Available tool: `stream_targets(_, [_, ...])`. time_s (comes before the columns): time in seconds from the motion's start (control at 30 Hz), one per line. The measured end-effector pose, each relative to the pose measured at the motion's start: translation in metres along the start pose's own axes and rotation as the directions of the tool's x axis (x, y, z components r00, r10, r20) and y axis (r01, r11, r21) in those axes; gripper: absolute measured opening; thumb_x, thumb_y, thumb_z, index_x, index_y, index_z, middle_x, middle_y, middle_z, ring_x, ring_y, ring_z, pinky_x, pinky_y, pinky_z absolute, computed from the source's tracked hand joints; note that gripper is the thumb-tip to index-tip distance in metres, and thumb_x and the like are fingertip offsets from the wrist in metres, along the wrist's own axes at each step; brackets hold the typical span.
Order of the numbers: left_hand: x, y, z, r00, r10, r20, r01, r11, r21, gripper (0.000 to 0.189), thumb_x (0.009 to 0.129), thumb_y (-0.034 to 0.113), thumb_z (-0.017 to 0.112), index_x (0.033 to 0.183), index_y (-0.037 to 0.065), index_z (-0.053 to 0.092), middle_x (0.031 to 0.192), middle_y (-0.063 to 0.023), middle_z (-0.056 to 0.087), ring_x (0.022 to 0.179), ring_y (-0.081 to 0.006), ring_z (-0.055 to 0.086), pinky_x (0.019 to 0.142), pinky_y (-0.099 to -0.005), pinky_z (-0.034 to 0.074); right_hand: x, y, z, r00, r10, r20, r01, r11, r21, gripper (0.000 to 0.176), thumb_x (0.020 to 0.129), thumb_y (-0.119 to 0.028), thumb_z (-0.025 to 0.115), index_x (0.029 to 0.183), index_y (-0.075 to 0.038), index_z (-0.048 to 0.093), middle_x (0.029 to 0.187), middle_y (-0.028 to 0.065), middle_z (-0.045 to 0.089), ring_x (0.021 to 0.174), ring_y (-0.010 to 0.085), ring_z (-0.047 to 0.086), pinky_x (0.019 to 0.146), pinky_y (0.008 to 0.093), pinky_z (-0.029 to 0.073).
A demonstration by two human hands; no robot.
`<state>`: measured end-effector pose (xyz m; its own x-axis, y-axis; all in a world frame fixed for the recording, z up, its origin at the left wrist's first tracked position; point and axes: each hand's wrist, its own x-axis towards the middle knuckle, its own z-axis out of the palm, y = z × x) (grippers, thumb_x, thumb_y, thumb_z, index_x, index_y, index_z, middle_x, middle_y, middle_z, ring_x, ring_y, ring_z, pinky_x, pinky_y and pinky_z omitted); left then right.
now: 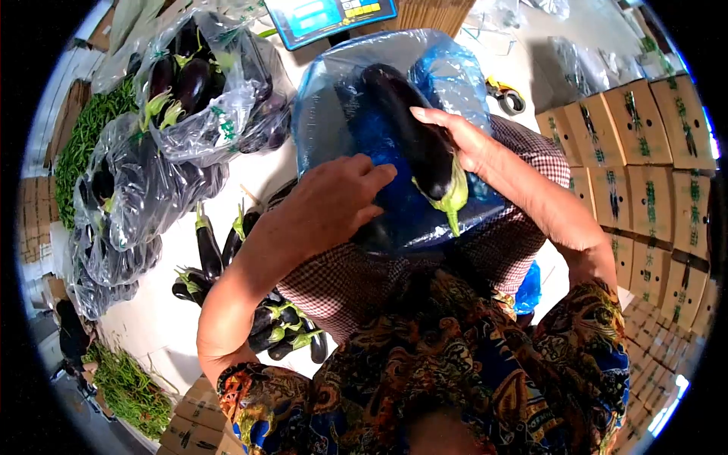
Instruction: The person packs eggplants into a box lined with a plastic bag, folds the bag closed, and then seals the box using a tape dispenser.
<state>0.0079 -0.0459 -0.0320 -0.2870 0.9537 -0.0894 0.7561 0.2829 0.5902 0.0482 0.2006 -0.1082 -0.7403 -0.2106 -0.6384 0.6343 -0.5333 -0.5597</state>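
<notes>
A large dark eggplant [406,114] with a green cap slants over my lap, its stem end toward me. My right hand [462,140] is closed around it near the stem end, thumb lying across the dark skin. My left hand [337,193] hovers to the left of the eggplant, over the near-left part of the bag, with thumb and fingers apart and slightly curled. Beneath both hands a blue plastic bag [322,98] is spread over my knees, with its far edge toward the scale.
Clear bags of eggplants [201,98] and long green peppers [95,144] line the left side. Loose eggplants [284,330] lie on the floor by my left leg. A digital scale [330,19] stands ahead, tape [512,101] to its right. Cardboard boxes [633,193] are stacked at right.
</notes>
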Motion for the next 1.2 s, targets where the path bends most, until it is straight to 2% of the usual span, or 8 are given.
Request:
stream_targets(0.43, [0.007, -0.004, 0.001, 0.997, -0.074, 0.019, 0.074, 0.997, -0.004, 0.047, 0.078, 0.017, 0.068, 0.121, 0.004, 0.054, 0.107, -0.0194, 0.06, 0.098, -0.0382, 0.058, 0.087, -0.0422, 0.048, 0.035, 0.014, -0.013, 1.0, -0.012, 0.01, 0.012, 0.997, 0.071, 0.041, 0.083, -0.035, 0.067, 0.106, 0.0, 0.062, 0.091, 0.0103, 0.067, 0.073, 0.0211, 0.065, 0.069, 0.037, 0.057])
stream_targets(0.63, [0.016, 0.011, 0.014, 0.964, 0.247, 0.095, -0.231, 0.961, -0.152, 0.056, 0.076, 0.035, 0.069, 0.12, 0.003, 0.053, 0.104, -0.0183, 0.059, 0.097, -0.0368, 0.057, 0.086, -0.0449, 0.046, 0.065, 0.011, -0.026, 0.989, 0.037, -0.14, -0.057, 0.989, -0.137, 0.079, 0.079, -0.042, 0.07, 0.137, 0.001, 0.038, 0.133, 0.0197, 0.047, 0.116, 0.0284, 0.052, 0.1, 0.0407, 0.041])
stream_targets(0.73, [0.022, 0.017, 0.028, 0.953, 0.25, 0.169, -0.251, 0.968, -0.018, 0.055, 0.076, 0.037, 0.068, 0.117, 0.003, 0.055, 0.098, -0.0177, 0.059, 0.093, -0.0348, 0.057, 0.083, -0.0439, 0.047, 0.064, 0.015, -0.02, 0.987, 0.018, -0.162, -0.026, 0.999, -0.046, 0.04, 0.082, -0.038, 0.07, 0.102, -0.004, 0.066, 0.084, 0.0076, 0.067, 0.068, 0.0188, 0.063, 0.065, 0.0328, 0.055])
stream_targets(0.87, [0.024, 0.009, 0.041, 0.921, 0.205, 0.331, -0.279, 0.941, 0.192, 0.027, 0.079, 0.024, 0.063, 0.096, 0.004, 0.058, 0.087, -0.0117, 0.059, 0.083, -0.0296, 0.061, 0.072, -0.0401, 0.051, 0.062, 0.018, -0.028, 0.978, 0.096, -0.185, -0.109, 0.992, -0.06, 0.06, 0.077, -0.04, 0.074, 0.121, -0.002, 0.057, 0.12, 0.0133, 0.057, 0.098, 0.0239, 0.06, 0.083, 0.0372, 0.052])
stream_targets(0.9, [0.026, 0.01, 0.042, 0.916, 0.22, 0.335, -0.3, 0.931, 0.207, 0.024, 0.077, 0.021, 0.064, 0.095, 0.005, 0.059, 0.087, -0.0112, 0.061, 0.083, -0.0283, 0.063, 0.071, -0.039, 0.051, 0.079, 0.025, -0.048, 0.973, 0.118, -0.196, -0.143, 0.983, -0.119, 0.076, 0.074, -0.041, 0.076, 0.132, -0.002, 0.046, 0.135, 0.016, 0.045, 0.112, 0.0266, 0.052, 0.091, 0.0409, 0.048])
stream_targets(1.0, [0.033, 0.016, 0.043, 0.898, 0.259, 0.356, -0.354, 0.906, 0.232, 0.017, 0.075, 0.013, 0.064, 0.09, 0.005, 0.062, 0.086, -0.0097, 0.064, 0.082, -0.0253, 0.066, 0.069, -0.0365, 0.053, 0.085, 0.023, -0.052, 0.974, 0.072, -0.214, -0.151, 0.914, -0.377, 0.082, 0.074, -0.038, 0.076, 0.138, -0.003, 0.038, 0.135, 0.0175, 0.044, 0.113, 0.0272, 0.051, 0.096, 0.0418, 0.044])
stream_targets(1.07, [0.037, 0.018, 0.04, 0.884, 0.273, 0.38, -0.372, 0.902, 0.217, 0.013, 0.076, 0.013, 0.062, 0.086, 0.005, 0.063, 0.084, -0.0089, 0.064, 0.079, -0.0244, 0.066, 0.067, -0.0362, 0.053, 0.09, 0.012, -0.042, 0.97, 0.134, -0.204, -0.215, 0.867, -0.45, 0.091, 0.071, -0.021, 0.078, 0.145, -0.01, 0.025, 0.128, 0.0174, 0.047, 0.11, 0.0257, 0.051, 0.096, 0.0389, 0.041])
stream_targets(1.2, [0.036, 0.013, 0.042, 0.912, 0.298, 0.283, -0.357, 0.915, 0.189, 0.01, 0.077, 0.013, 0.061, 0.082, 0.005, 0.063, 0.079, -0.0096, 0.064, 0.076, -0.0242, 0.066, 0.065, -0.0358, 0.053, 0.114, 0.03, -0.046, 0.987, -0.109, -0.114, -0.027, 0.597, -0.802, 0.084, 0.07, -0.012, 0.072, 0.142, -0.007, 0.029, 0.111, 0.0154, 0.057, 0.102, 0.0247, 0.053, 0.082, 0.0352, 0.045])
